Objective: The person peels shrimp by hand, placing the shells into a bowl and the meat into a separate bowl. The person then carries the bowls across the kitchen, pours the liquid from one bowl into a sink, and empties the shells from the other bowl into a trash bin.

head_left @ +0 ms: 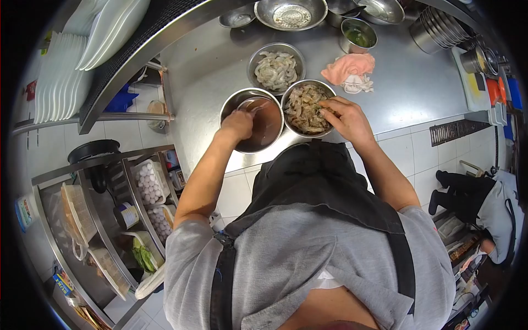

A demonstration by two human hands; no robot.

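Observation:
My left hand (239,124) is over the metal pot (225,109) of murky reddish-brown liquid (268,127). Its fingers are closed at the liquid's surface around something pale and partly hidden. To the right, my right hand (348,117) reaches over the rim of a metal bowl (286,124) heaped with brownish shrimp shells or unpeeled shrimp (304,108). The thumb and fingers there are curved and apart, their tips at the heap. Just behind these two vessels stands another metal bowl (251,67), full of greyish peeled shrimp (276,71).
On the steel counter (203,60) lie pink and white cloths (350,70), near a metal container of green contents (360,36). Metal bowls (290,13) line the back. Plates (60,82) stack on the left shelf above egg trays (149,182). Another person (492,212) is at far right.

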